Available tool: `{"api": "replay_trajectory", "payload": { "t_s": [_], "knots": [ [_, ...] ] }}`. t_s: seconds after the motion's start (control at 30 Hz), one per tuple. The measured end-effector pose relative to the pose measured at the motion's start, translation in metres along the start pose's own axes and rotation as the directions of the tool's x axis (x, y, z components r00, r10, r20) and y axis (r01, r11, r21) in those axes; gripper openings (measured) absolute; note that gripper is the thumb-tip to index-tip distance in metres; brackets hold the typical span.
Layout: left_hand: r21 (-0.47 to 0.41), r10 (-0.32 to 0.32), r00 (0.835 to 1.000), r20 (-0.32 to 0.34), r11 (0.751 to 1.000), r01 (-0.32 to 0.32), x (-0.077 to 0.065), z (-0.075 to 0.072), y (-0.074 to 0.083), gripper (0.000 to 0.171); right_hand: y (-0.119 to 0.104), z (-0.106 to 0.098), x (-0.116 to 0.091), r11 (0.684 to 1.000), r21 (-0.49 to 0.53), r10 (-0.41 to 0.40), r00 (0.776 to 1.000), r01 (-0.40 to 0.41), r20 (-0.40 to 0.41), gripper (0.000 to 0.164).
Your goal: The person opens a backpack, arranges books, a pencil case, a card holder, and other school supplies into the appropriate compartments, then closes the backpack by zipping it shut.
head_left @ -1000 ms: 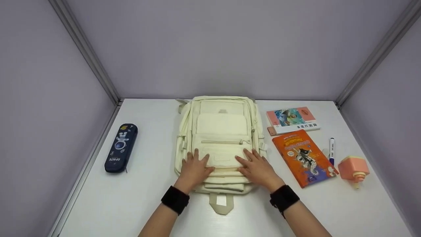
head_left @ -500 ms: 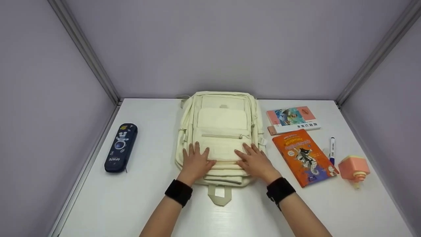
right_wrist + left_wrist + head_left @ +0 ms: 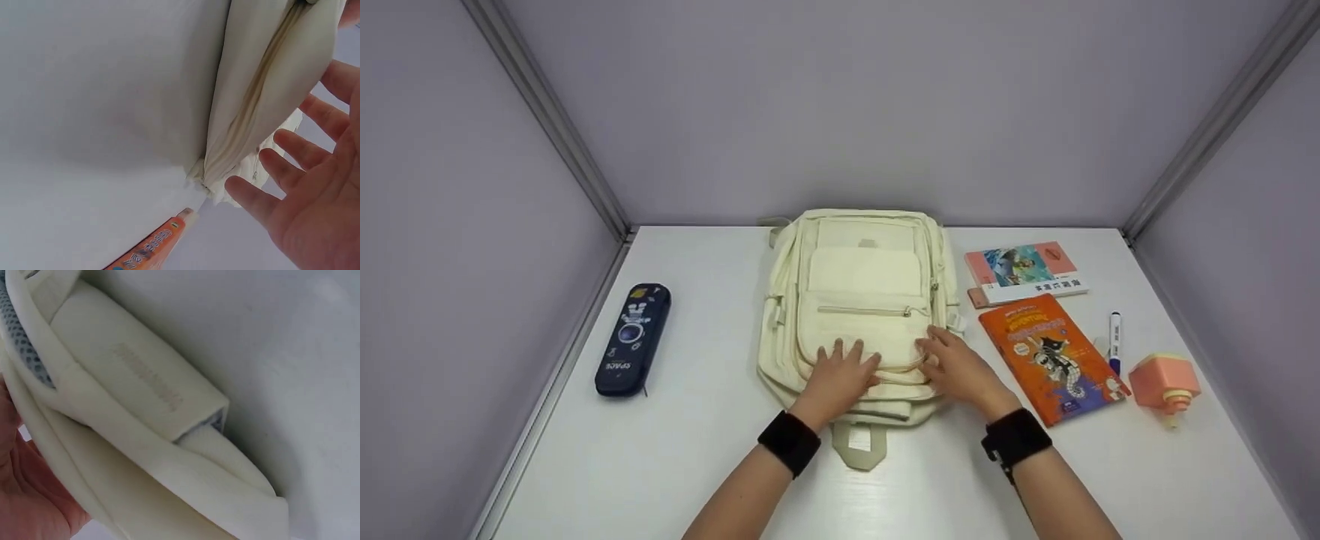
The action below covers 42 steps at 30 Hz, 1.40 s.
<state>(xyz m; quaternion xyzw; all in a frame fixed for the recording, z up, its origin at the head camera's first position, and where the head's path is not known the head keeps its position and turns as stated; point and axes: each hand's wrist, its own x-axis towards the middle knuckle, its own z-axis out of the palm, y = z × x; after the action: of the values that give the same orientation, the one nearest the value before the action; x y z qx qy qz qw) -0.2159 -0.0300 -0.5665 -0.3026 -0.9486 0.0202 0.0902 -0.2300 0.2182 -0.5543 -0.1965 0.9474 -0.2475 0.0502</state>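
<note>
A cream backpack (image 3: 864, 270) lies front side up on the white table, its top handle (image 3: 859, 456) toward me. My left hand (image 3: 836, 382) rests on the lower part of the front pocket with its fingers spread. At the right side of that pocket, my right hand (image 3: 964, 375) touches the fabric near the zipper edge. In the right wrist view the fingers of the right hand (image 3: 320, 169) are apart and fairly straight beside the bag. The left wrist view has part of the left hand (image 3: 34, 495) behind a cream fabric edge (image 3: 124, 422).
A dark blue pencil case (image 3: 633, 339) lies on the left. To the right are a pink-and-white book (image 3: 1027, 271), an orange book (image 3: 1051, 356), a marker (image 3: 1115, 341) and a pink pump bottle (image 3: 1165, 381). Grey panels (image 3: 840, 112) border the table.
The backpack first slid away from me, both hands on it. Since then my left hand has shifted right and nearer to me, while the right hand has turned toward the pocket's right edge.
</note>
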Motion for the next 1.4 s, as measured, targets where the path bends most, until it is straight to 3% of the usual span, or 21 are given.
{"api": "replay_trajectory", "payload": {
  "t_s": [0.1,0.2,0.3,0.4,0.57,0.67,0.8,0.9,1.0,1.2,1.27,1.4],
  "knots": [
    [0.107,0.077,0.994,-0.075,0.992,-0.069,0.001,0.003,0.001,0.022,0.006,-0.006,-0.001,0.999,0.0,0.034,0.995,-0.034,-0.097,0.039],
    [0.135,0.089,0.986,-0.144,0.988,-0.07,0.002,0.004,-0.001,0.01,0.012,-0.01,-0.001,0.996,0.026,0.094,0.973,-0.091,-0.209,0.032],
    [-0.003,0.018,0.97,-0.24,1.0,-0.019,0.006,0.003,-0.005,0.013,0.018,-0.014,0.001,0.98,0.094,0.195,0.938,-0.175,-0.287,0.03],
    [-0.222,-0.066,0.951,-0.301,0.975,-0.003,0.009,-0.003,-0.011,0.017,0.025,-0.017,0.004,0.952,0.162,0.298,0.908,-0.26,-0.294,0.033],
    [-0.488,-0.213,0.946,-0.245,0.87,0.069,0.011,-0.025,-0.025,0.017,0.033,-0.021,0.012,0.927,0.216,0.353,0.907,-0.306,-0.23,0.04],
    [-0.622,-0.3,0.937,-0.18,0.773,0.128,0.011,-0.04,-0.034,0.019,0.036,-0.021,0.017,0.929,0.259,0.323,0.921,-0.265,-0.218,0.045],
    [-0.745,-0.349,0.929,-0.12,0.651,0.148,0.011,-0.053,-0.043,0.021,0.034,-0.018,0.026,0.926,0.334,0.268,0.931,-0.178,-0.247,0.054],
    [-0.789,-0.363,0.925,-0.109,0.598,0.141,0.01,-0.058,-0.047,0.021,0.031,-0.016,0.034,0.917,0.379,0.244,0.928,-0.127,-0.28,0.058],
    [-0.801,-0.361,0.924,-0.123,0.585,0.122,0.01,-0.06,-0.048,0.019,0.03,-0.017,0.043,0.907,0.412,0.239,0.917,-0.092,-0.321,0.057],
    [-0.783,-0.315,0.937,-0.151,0.617,0.081,0.008,-0.054,-0.047,0.018,0.031,-0.024,0.06,0.87,0.489,0.266,0.895,-0.062,-0.359,0.04],
    [-0.781,-0.313,0.939,-0.144,0.618,0.086,0.008,-0.053,-0.046,0.018,0.032,-0.024,0.063,0.837,0.539,0.316,0.89,-0.097,-0.33,0.036],
    [-0.772,-0.316,0.941,-0.121,0.626,0.111,0.007,-0.05,-0.043,0.018,0.034,-0.023,0.065,0.737,0.654,0.427,0.868,-0.172,-0.252,0.032]
  ]
}}
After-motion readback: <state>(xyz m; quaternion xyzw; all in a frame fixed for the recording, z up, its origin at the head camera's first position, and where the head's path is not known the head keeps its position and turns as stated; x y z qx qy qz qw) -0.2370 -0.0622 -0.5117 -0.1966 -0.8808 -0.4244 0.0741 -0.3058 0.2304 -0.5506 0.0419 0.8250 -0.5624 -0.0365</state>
